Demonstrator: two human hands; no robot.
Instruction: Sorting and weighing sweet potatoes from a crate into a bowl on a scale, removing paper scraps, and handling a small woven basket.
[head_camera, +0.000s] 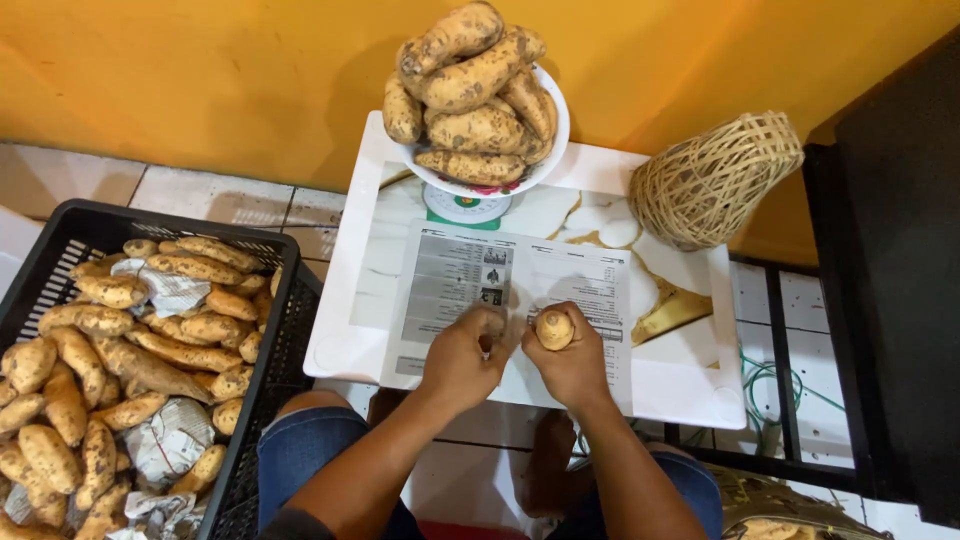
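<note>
At your far left sat a black plastic crate (60, 240), filled with tan, dirt-flecked sweet potatoes (120, 370) and scraps of crumpled newspaper (172, 290) tucked among them. The crate rested on the tiled floor (230, 195) against the orange wall (200, 80), just beside your left knee in blue denim (300, 440).

In front of you stood a small white table (345, 350) with a marbled top. A sheet of newspaper (450, 290) lay spread across it, near its front edge. Your left hand (462, 360) was curled over that sheet, fingers bent in toward the palm; it seemed pressed against something small, but you could not tell from here what, if anything, it had hold of. Your right hand (572, 362) was just beside it, nearly touching, and closed around a small sweet potato (554, 329), whose rounded end stuck up above your fingers, over the newspaper.

Behind the paper, at the table's back edge, a white bowl (545, 160) rode on a green-and-white kitchen scale (465, 208), heaped with a pile of larger sweet potatoes (475, 90) that rose well above its rim.

Further right on the table, a woven rattan basket (715, 180) lay tipped on its side, well apart from your hands. Past it stood a dark piece of furniture (890, 280), and green cord (765, 385) trailed over the floor below.
</note>
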